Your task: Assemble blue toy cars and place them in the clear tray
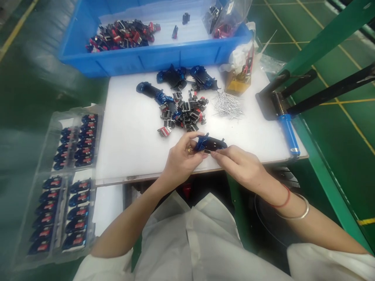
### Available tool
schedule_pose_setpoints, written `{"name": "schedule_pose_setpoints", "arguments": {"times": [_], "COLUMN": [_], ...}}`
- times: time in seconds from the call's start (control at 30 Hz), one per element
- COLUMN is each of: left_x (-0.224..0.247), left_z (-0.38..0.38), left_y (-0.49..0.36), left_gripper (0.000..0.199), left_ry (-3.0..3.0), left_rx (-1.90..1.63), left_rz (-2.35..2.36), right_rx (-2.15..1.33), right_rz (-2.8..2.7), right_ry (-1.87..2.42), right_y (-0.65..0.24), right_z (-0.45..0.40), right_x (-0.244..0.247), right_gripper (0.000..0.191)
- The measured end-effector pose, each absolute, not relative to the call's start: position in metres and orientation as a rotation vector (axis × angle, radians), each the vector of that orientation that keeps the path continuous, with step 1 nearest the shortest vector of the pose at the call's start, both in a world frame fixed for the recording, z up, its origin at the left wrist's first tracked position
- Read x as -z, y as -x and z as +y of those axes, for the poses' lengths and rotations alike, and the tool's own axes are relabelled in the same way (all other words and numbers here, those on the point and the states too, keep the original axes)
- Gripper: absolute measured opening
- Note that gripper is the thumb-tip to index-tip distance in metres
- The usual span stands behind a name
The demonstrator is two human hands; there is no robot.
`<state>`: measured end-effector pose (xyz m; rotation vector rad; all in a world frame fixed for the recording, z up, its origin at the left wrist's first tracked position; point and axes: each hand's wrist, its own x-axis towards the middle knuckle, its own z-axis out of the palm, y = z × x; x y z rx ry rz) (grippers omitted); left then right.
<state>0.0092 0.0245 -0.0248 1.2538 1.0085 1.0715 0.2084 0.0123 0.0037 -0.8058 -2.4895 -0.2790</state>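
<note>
My left hand [186,153] grips the left end of a blue-and-black plastic part [215,144], which looks like a toy car body, just over the table's front edge. At its near right side my right hand [238,162] is closed in a pinch. A thin, shiny sliver shows by those fingertips, too small to name. Beyond my hands lies a heap of small silver, black and red parts [187,113]. More blue-and-black bodies [172,77] rest behind that heap. Thin metal pins [228,105] are piled to its right.
A blue bin [140,60] with red-and-black parts [125,35] stands at the back. Clear trays [41,168] of finished-looking blue pieces sit at left. A yellowish box [238,82] holds tools. A blue-handled lever [289,134] and green frame [325,50] stand right.
</note>
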Motion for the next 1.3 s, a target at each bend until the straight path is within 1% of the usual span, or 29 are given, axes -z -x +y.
{"name": "schedule_pose_setpoints", "arguments": {"times": [0.23,0.43,0.67,0.97,1.13,1.3], "left_x": [0.023,0.017,0.016,0.019,0.019,0.02], "left_z": [0.027,0.031,0.029,0.028,0.027,0.025], "left_y": [-0.01,-0.011,-0.01,-0.011,-0.011,-0.011], "left_gripper": [0.039,0.036,0.034,0.037,0.039,0.04], "left_ry": [-1.228,-1.151,-1.173,-1.244,-1.266,-1.263], "left_rx": [-1.079,-1.055,-1.049,-1.101,-1.101,-1.096], "left_rz": [0.983,0.908,0.894,0.947,0.982,1.007], "right_rx": [0.263,0.204,0.162,0.201,0.2,0.221], "right_rz": [-2.442,-2.38,-2.295,-2.328,-2.327,-2.311], "right_ry": [0.722,0.75,0.756,0.796,0.779,0.774], "right_y": [-0.21,-0.217,-0.216,-0.215,-0.213,-0.211], "right_z": [0.017,0.016,0.014,0.013,0.015,0.017], "right_x": [-0.001,-0.001,0.005,0.008,0.008,0.01], "right_gripper": [0.02,0.025,0.02,0.028,0.023,0.022]}}
